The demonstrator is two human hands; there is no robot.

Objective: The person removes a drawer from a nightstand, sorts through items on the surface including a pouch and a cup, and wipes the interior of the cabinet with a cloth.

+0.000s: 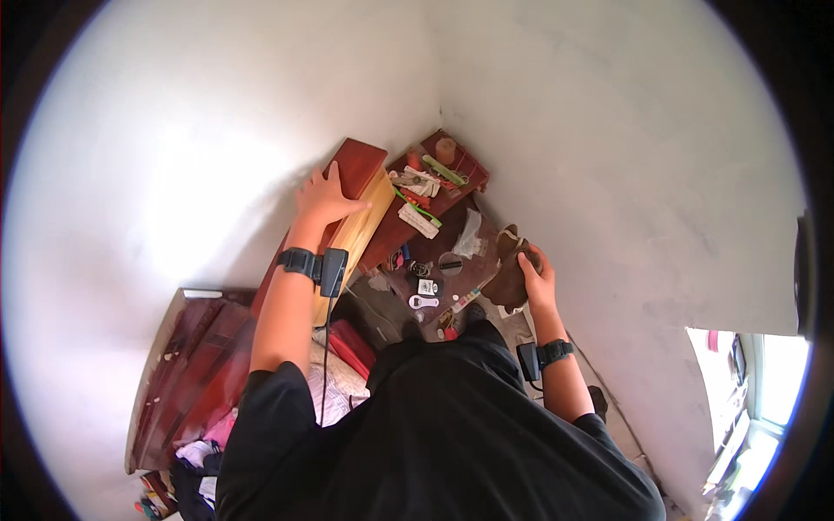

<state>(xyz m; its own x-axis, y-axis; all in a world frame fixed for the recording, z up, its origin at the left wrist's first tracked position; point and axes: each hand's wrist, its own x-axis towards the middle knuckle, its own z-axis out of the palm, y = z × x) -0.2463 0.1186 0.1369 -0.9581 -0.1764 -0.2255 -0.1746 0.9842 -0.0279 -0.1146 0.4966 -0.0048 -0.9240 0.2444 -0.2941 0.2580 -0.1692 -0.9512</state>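
My left hand (328,198) lies on the upper end of a red-brown wooden board (358,161) with a pale yellow side, its fingers spread and thumb apart. My right hand (539,276), on the right near the wall, has its fingers closed around a soft brown thing (506,273) with a pale edge or strap. I cannot make out its exact kind. Between my hands stands a dark red-brown cabinet (382,242). A white strip (419,220), a green strip (445,170) and a brownish cup-like thing (446,150) sit on it.
Below the cabinet top, a lower surface (408,282) bears a clear plastic bag (470,234), a white-and-black box (427,287) and a white handled thing (424,301). A dark red panel (187,365) and bedding (339,382) lie left. White walls meet behind; a window (777,378) is right.
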